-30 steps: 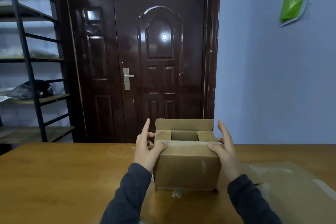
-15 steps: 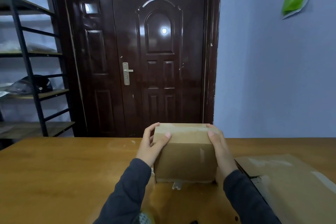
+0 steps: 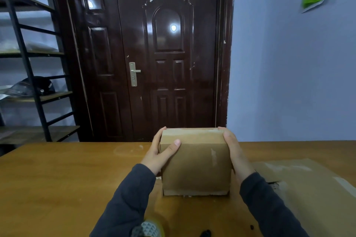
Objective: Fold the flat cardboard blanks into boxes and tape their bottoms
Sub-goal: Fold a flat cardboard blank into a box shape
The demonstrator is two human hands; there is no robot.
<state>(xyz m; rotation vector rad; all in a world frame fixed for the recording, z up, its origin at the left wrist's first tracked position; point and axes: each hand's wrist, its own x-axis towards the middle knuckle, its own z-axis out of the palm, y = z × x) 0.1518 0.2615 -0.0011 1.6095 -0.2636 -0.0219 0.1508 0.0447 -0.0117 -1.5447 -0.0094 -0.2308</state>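
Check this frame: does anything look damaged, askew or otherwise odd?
The flat cardboard on the table's right side has a ragged torn notch along its near-left edge. The box has a pale scuff on its front face. Otherwise nothing stands out: the left hand and right hand hold the box square.

Box on table, flat cardboard at its right.

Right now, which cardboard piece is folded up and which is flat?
The box held between the left hand and right hand is folded, flaps closed. The cardboard sheet to its right lies flat on the table.
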